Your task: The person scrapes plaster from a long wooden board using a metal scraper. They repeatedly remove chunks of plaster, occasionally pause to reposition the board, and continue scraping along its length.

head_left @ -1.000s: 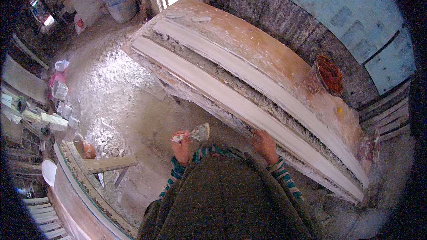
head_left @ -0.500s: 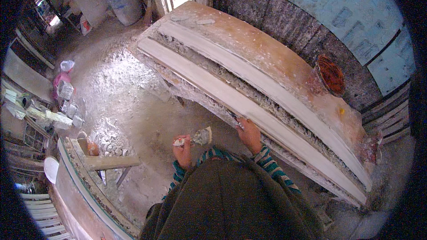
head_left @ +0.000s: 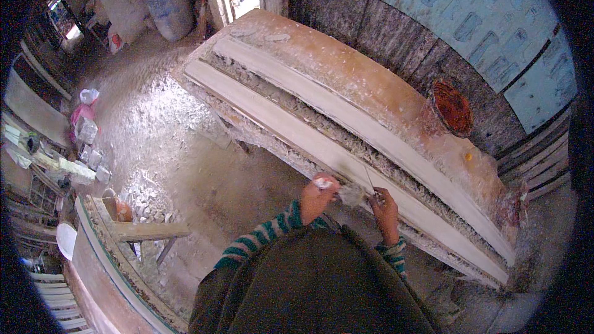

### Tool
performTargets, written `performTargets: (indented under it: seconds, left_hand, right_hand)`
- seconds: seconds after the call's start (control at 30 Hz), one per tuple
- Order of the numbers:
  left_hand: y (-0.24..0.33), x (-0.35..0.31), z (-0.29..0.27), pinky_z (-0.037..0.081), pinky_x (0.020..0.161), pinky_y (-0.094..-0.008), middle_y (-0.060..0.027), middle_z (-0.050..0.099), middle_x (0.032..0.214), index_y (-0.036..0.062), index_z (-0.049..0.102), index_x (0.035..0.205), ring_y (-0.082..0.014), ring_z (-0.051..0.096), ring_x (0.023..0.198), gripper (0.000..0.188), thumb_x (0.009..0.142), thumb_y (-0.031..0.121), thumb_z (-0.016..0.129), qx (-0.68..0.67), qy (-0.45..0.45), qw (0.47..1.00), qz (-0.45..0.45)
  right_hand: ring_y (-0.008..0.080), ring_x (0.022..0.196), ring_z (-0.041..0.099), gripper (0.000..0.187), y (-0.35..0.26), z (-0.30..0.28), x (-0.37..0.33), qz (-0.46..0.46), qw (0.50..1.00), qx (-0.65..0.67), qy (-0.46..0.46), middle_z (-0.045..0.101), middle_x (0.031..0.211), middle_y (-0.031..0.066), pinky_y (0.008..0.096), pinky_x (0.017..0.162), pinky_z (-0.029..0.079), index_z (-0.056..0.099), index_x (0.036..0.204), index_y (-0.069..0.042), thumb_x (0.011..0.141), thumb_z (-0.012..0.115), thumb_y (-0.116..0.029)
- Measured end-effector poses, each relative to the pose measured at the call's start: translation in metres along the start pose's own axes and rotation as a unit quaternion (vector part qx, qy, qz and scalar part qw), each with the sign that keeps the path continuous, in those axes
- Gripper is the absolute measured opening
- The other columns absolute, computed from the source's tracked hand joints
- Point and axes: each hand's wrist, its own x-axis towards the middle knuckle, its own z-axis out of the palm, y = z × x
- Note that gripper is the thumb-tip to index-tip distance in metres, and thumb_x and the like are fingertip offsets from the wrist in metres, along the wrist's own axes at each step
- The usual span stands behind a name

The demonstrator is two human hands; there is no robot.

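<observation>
In my left hand (head_left: 317, 196) is the plaster-smeared handle of a flat, scraper-like tool (head_left: 352, 195), whose wide head points toward my other hand. Fingers of my right hand (head_left: 386, 211) close round a thin-bladed tool (head_left: 369, 177); its narrow tip stands up over the near plaster strip. The two tools are close together, and I cannot tell whether they touch. Below them runs the near edge of the bench, carrying a long white plaster strip (head_left: 278, 122) and a second white strip (head_left: 322, 89) behind it, with a rough, crumb-filled groove between.
A bucket with an orange-brown inside (head_left: 452, 109) stands on the bench's brown top (head_left: 337, 49) at the far right. To the left are a wooden trestle (head_left: 151, 231), rubble (head_left: 150, 198) on the floor and a curved-edged panel (head_left: 117, 272). A blue barrel (head_left: 168, 9) stands at the back.
My left hand has swung right with the scraper, up to the bench edge. My right hand has shifted right and slightly down, its thin tool now pointing upward. The view has shifted slightly.
</observation>
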Motion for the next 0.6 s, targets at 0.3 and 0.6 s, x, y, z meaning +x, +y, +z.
performTargets:
  seconds: [0.3,0.6]
  left_hand:
    - [-0.096,0.066,-0.152,0.046,0.058,-0.0291,-0.0082,0.054,0.086,0.0034,0.049,0.096,-0.0143,0.053,0.071,0.016,0.086,0.015,0.052,0.055,0.300,0.940,0.151]
    - [0.021,0.081,-0.171,0.048,0.057,-0.0260,-0.0077,0.056,0.083,0.0062,0.049,0.094,-0.0165,0.055,0.066,0.014,0.085,0.014,0.054,0.243,0.447,0.851,0.134]
  right_hand:
    - [0.0238,0.083,0.059,0.029,0.020,-0.029,-0.014,-0.046,0.996,0.008,0.076,0.060,0.093,0.0116,0.0337,0.074,0.046,0.056,0.107,-0.008,0.079,0.062,-0.017]
    - [0.0290,0.087,0.058,0.031,0.026,-0.036,-0.011,-0.044,0.998,0.038,0.027,0.058,0.098,0.0141,0.0362,0.076,0.046,0.055,0.108,-0.007,0.079,0.061,-0.016]
